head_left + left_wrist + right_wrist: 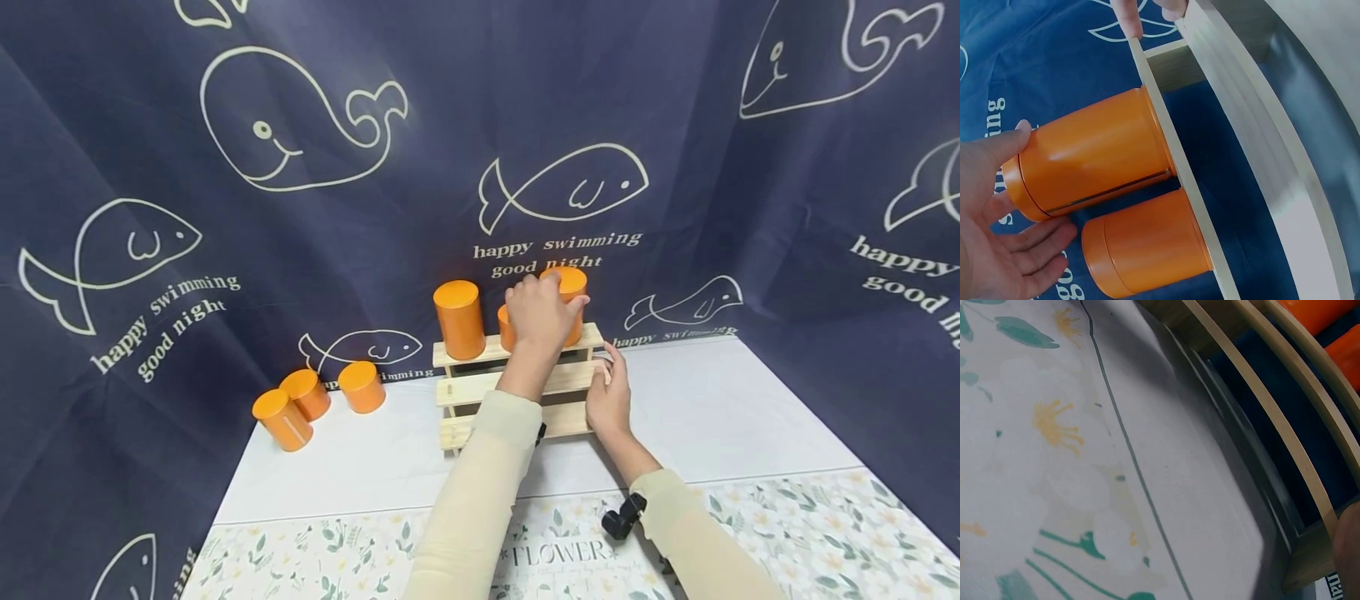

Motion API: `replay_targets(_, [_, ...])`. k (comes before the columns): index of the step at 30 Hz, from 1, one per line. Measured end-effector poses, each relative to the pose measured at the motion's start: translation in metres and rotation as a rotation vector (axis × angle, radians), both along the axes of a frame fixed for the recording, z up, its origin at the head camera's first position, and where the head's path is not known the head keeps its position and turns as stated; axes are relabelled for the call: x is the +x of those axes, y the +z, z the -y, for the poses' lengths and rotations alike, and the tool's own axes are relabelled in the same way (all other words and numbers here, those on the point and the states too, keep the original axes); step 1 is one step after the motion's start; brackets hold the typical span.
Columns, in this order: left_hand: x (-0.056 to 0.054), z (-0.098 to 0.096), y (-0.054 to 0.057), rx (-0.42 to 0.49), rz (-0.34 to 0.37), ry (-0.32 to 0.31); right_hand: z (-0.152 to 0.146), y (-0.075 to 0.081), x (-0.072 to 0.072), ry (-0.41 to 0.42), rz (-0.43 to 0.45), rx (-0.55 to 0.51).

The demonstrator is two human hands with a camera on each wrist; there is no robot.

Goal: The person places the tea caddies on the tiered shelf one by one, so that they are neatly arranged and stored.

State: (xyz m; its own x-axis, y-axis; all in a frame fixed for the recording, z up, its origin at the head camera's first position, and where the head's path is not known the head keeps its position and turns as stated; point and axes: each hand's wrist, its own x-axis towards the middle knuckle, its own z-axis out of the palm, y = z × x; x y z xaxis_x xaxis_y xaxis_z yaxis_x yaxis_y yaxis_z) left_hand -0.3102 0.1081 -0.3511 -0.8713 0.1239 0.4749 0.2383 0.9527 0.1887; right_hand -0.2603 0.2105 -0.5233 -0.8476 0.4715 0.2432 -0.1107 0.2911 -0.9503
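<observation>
A small three-tier wooden rack (480, 387) carries orange canisters on its top board. My left hand (542, 310) holds the tall canister (573, 287) at the right end by its lid. In the left wrist view, the thumb lies on one side of this tall canister (1097, 147) and a finger on the other; the remaining fingers (1038, 250) spread past it. Beside it stands a shorter canister (1147, 244), partly hidden by the hand in the head view. My right hand (609, 400) grips the rack's right end, fingertips (1127, 19) on the top board.
Another tall canister (460, 321) stands at the top board's left end. On the white table (360, 467) to the left are three more canisters, one of them farther right (362, 387). A flowered cloth (322, 554) covers the front. Dark curtains (420, 217) hang close behind the rack.
</observation>
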Motion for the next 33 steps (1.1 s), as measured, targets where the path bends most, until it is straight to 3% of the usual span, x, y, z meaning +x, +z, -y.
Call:
replay_targets(11, [-0.001, -0.003, -0.005, 0.029, 0.032, 0.016, 0.003, 0.001, 0.001, 0.019, -0.008, -0.013])
replay_targets(18, [0.005, 0.001, 0.002, -0.005, 0.085, 0.025, 0.005, 0.004, 0.001, 0.037, 0.000, -0.020])
replay_targets(26, [0.013, 0.007, 0.007, 0.001, 0.133, -0.057, 0.001, 0.003, 0.002, 0.021, 0.005, 0.004])
replay_targets(33, [0.023, 0.013, 0.007, 0.087, 0.028, -0.202, -0.002, 0.001, 0.002, 0.027, 0.010, 0.007])
